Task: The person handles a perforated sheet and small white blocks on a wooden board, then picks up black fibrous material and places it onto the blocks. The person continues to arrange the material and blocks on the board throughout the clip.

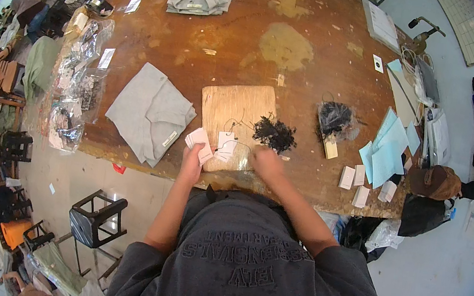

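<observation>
Cards (200, 138) – likely light, stiff, creasable, best pinched edgewise – fanned from the closed left hand (190, 163) at the left edge of the wooden board (237, 101); whether the blurred right hand (268, 164), near black strings (275, 134), gripped anything, I couldn't tell.

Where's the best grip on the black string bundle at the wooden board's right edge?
Probably pinch loose strands at the ragged rim of the black string bundle, coming from the person's side: it lies as a tangled heap with ends poking out, and the right hand is just below it.
</observation>
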Demonstrator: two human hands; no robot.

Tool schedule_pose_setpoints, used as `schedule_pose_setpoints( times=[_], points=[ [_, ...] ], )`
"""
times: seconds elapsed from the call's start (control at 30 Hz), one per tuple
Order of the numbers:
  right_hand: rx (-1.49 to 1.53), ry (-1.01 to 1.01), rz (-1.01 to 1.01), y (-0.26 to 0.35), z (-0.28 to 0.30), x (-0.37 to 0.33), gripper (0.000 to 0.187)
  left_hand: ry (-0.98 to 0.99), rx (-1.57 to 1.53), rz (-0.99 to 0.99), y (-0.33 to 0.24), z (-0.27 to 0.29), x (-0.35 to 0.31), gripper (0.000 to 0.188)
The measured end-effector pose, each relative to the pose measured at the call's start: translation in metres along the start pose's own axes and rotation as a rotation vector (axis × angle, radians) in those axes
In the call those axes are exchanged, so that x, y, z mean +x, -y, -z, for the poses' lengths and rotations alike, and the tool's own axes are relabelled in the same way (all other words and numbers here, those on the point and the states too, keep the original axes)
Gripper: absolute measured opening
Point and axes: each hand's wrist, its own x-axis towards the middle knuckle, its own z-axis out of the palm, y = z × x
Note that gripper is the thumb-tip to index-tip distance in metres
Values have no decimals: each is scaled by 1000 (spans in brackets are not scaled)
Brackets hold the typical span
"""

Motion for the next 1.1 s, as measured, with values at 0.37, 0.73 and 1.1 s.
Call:
schedule_pose_setpoints(
  times=[0.37,0.73,1.1],
  points=[
    [996,217,-208,15,1,12,19,73,217,-129,7,-5,-11,34],
    [966,-73,-68,57,29,0,16,123,293,-267,14,-32,-22,28],
    [676,-263,49,60,49,-6,13,163,358,-249,13,-35,-26,31]
  ],
)
